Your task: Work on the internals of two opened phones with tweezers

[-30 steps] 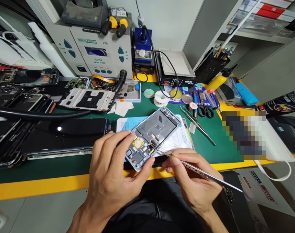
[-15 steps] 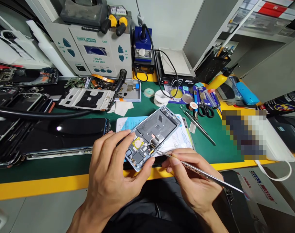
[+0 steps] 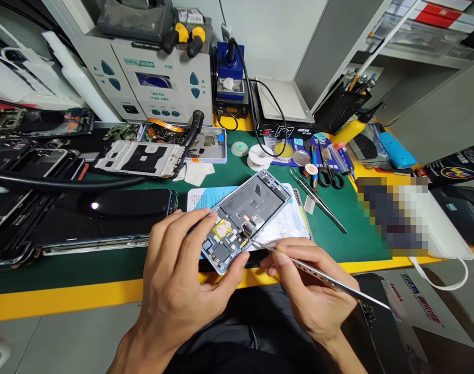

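Observation:
An opened smartphone (image 3: 252, 200), its circuit board bared at the near end, is tilted in my left hand (image 3: 182, 275). The fingers press its left edge and the thumb its lower right edge. My right hand (image 3: 313, 285) pinches a slim metal pry tool (image 3: 326, 279) with a row of holes along its handle. The tool's tip touches or lies very close to the phone's right edge, beside the board; exact contact cannot be made out. Under the phone lies a blue and white printed sheet (image 3: 291, 224), partly covered.
A hot air station (image 3: 143, 78) stands at the back left. Phones (image 3: 104, 215) lie on the left of the green mat (image 3: 318, 244). Tweezers (image 3: 323, 205), scissors (image 3: 331, 177) and solder spools (image 3: 259, 157) lie beyond the hands. A white strap (image 3: 443, 285) hangs over the right edge.

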Available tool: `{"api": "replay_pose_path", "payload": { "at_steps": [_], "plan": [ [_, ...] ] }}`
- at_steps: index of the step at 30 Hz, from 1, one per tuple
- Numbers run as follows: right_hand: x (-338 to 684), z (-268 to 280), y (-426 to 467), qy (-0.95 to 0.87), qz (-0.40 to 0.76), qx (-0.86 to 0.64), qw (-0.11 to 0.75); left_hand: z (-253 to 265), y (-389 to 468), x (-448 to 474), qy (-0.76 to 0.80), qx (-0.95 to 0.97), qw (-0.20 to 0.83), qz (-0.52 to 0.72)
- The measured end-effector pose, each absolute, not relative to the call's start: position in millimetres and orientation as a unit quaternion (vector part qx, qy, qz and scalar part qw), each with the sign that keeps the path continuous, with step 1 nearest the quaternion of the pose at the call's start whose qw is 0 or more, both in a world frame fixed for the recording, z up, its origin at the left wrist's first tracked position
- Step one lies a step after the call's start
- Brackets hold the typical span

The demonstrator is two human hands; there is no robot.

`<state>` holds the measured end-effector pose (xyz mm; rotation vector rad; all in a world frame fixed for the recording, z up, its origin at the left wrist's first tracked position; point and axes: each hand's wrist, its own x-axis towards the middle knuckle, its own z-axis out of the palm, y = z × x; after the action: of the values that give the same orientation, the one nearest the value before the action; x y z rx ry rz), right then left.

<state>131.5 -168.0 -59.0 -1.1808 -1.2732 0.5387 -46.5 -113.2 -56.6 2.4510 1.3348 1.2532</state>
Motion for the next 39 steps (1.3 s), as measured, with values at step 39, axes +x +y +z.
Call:
{"api": "replay_pose_path", "payload": {
  "at_steps": [39],
  "plan": [
    [138, -49, -169, -0.610, 0.240, -0.519, 0.548, -54, -119, -53, 0.441, 0.794, -0.003, 0.418]
  ]
}}
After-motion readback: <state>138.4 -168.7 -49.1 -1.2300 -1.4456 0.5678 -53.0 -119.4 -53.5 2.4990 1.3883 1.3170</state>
